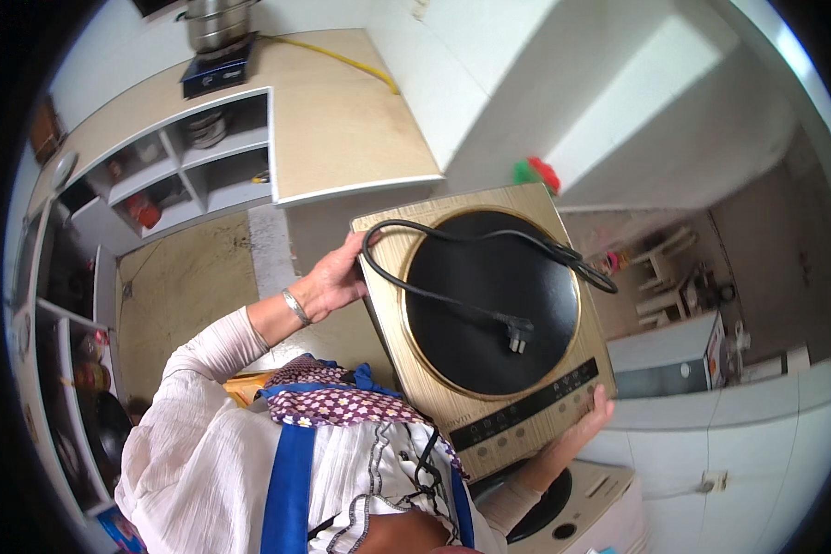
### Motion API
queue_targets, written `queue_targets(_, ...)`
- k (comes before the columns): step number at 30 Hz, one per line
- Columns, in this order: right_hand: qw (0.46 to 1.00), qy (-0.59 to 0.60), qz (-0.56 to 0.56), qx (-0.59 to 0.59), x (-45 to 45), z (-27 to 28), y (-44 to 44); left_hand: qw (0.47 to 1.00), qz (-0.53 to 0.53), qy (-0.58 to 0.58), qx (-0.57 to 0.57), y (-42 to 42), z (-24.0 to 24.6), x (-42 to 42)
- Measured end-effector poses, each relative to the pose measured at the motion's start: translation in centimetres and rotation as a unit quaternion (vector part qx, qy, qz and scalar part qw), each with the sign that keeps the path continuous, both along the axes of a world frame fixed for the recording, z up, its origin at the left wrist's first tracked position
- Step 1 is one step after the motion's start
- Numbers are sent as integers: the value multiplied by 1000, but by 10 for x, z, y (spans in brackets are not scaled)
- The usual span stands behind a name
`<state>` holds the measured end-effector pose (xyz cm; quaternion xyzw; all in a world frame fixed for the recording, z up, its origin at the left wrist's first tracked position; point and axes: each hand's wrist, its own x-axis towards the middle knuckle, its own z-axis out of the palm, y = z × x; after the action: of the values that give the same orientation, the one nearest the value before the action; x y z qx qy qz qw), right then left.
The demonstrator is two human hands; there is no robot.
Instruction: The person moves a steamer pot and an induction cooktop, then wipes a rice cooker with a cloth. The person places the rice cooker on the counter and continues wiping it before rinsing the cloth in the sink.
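Note:
Both hands carry a gold-framed induction cooker (415, 360) with a round black plate, tilted in front of my body. My left hand (332, 277), with a silver bracelet at the wrist, grips its upper left edge. At the lower right corner my right hand (592, 415) holds the panel end, fingertips over the rim. A black power cord (450, 299) lies looped across the top, its plug (518, 334) resting on the black plate and a bundled part hanging over the right edge. The cooker's underside is hidden.
A wooden-topped counter (346, 131) with open shelves (215, 159) runs along the far left. On it a steel pot (215, 24) stands on a black stove (215, 73), near a yellow hose (332, 55). Another cooking appliance (595, 485) sits at lower right, near a white cabinet (678, 353).

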<state>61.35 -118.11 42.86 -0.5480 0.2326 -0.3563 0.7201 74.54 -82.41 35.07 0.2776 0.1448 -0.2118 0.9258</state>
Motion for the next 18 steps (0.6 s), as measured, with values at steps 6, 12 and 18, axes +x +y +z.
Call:
queue_targets(6,996,5,81,22,79,-46,-65,996,77,-25,22,-1,-6,9)
queue_targets(12,985,-18,165,54,157,-79,-18,986,153,-43,43,51,-26,24)
queue_targets(18,977,-18,176,116,270,-98,49,986,162,-27,43,118,-33,148)
